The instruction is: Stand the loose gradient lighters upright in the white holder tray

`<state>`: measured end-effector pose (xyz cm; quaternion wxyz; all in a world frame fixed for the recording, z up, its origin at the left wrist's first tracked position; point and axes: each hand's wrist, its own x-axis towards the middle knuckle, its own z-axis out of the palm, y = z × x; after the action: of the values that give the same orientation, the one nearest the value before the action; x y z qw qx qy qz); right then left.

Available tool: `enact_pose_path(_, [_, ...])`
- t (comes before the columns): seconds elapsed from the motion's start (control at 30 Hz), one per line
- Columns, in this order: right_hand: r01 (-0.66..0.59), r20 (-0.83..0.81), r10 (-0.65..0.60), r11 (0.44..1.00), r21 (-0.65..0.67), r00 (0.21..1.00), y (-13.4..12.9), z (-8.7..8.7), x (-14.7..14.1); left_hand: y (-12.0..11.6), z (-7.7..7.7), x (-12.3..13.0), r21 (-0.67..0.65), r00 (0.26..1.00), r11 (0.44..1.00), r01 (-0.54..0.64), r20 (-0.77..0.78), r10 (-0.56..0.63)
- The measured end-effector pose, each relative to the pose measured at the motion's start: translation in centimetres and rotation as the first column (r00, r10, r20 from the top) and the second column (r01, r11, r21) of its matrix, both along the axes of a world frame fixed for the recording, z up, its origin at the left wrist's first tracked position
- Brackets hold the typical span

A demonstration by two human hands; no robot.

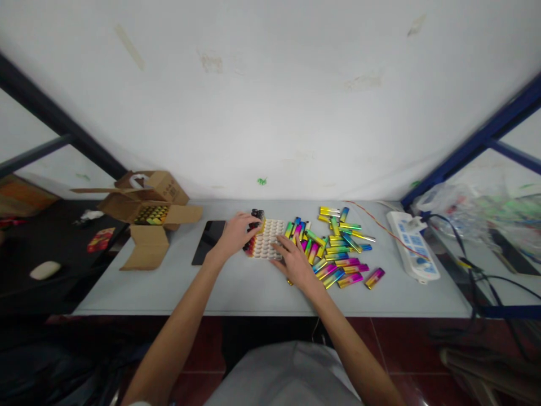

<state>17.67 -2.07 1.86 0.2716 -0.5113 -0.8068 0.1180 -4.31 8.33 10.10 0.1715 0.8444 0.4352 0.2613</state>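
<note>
A white tray [275,232] with rows of round cells lies on the table, with dark-topped lighters [257,214] standing along its left side. My left hand [235,235] reaches over that side, thumb and fingers closed around what looks like a lighter; the fingers partly hide it. Across the tray's right edge rests my right hand [296,264], its fingers spread and touching the tray, with nothing visible gripped. Many loose lighters [338,249], shiny in yellow, green, blue and magenta, are scattered just right of this hand.
Left of the tray lies a flat black tablet-like object [209,242]. An opened cardboard box [147,242] holds yellow lighters at the table's left end. A white power strip [412,245] with cables is on the right, near clear plastic bags [452,203]. A wall stands behind.
</note>
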Motion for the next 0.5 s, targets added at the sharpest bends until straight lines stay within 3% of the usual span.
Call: enact_pose_path(0.5, [-0.012, -0.027, 0.013, 1.0, 0.028, 1.0, -0.2, 1.0, -0.11, 0.6, -0.22, 0.24, 0.141, 0.973, 0.989, 0.05, -0.232, -0.016])
